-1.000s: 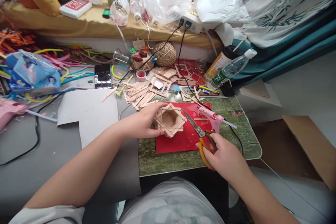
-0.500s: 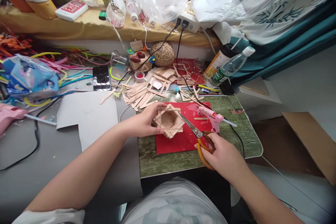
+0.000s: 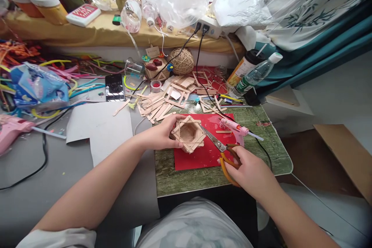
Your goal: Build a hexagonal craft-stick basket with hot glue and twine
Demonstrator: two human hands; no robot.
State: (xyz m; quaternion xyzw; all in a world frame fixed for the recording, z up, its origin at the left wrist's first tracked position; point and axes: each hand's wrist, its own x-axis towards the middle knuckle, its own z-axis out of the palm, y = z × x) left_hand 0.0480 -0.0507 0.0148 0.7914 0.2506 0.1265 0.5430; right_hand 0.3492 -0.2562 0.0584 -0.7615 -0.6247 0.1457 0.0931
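My left hand (image 3: 161, 135) is wrapped round the left side of a small hexagonal basket (image 3: 188, 134) built of ice-cream sticks, which stands on a red sheet (image 3: 203, 155). My right hand (image 3: 250, 170) is closed on the orange handles of a pair of scissors (image 3: 222, 148). The scissor blades point up and left, with their tips touching the basket's right edge. A pink glue gun (image 3: 236, 129) lies on the red sheet just beyond the scissors.
Loose ice-cream sticks (image 3: 158, 104) are heaped behind the basket, with a ball of twine (image 3: 181, 61), a phone (image 3: 114, 86) and a water bottle (image 3: 255, 75) further back. A second pink glue gun (image 3: 11, 130) lies far left. White paper (image 3: 100, 126) lies to the left of my arm.
The scissor tips have moved in from a small gap to the basket's right edge. My left hand has kept its hold on the basket.
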